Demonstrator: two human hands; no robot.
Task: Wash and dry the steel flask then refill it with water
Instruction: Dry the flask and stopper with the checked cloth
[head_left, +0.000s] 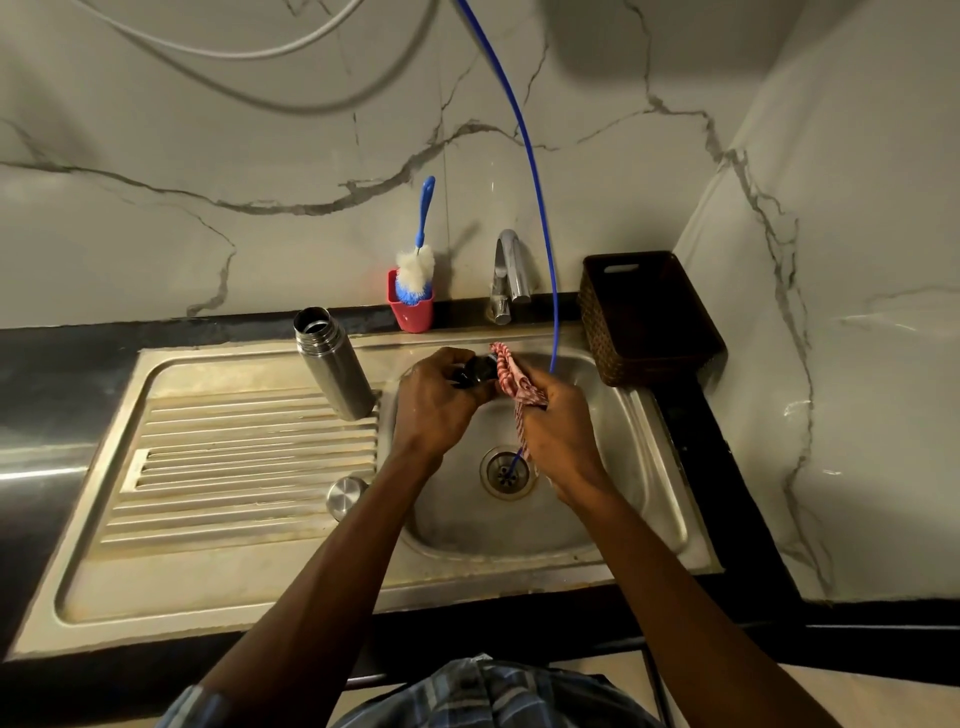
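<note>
The steel flask (332, 361) stands upright and uncapped on the ribbed drainboard (234, 467), left of the basin. Its steel outer cap (345, 496) lies at the drainboard's right edge, near my left forearm. Above the sink basin (597, 519) my left hand (436, 405) grips a small black stopper (475, 371). My right hand (558, 426) holds a red-and-white checked cloth (511, 376) pressed against the stopper; the cloth's tail hangs down past my palm.
A chrome tap (509, 273) stands behind the basin. A blue hose (540, 208) drops from above into the drain (506, 472). A red cup with a blue-and-white bottle brush (413, 291) sits on the back ledge. A dark woven basket (644, 317) stands at the right.
</note>
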